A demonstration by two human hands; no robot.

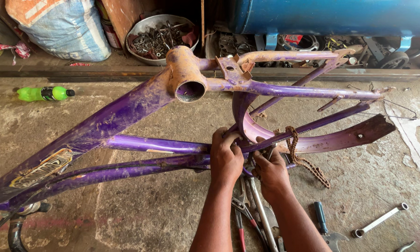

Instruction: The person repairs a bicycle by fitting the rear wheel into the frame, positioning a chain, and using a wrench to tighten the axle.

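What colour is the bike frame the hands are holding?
The bike frame is purple with rusty orange patches, seen best from the head camera.

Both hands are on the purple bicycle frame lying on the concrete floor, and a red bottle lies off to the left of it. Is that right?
Not quite: the bottle is green, not red, as the head view shows. The rest holds: the left hand and right hand are on the purple bicycle frame, which lies on the concrete floor.

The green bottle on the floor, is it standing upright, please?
No, the green bottle lies on its side on the concrete floor, to the left of the purple bicycle frame.
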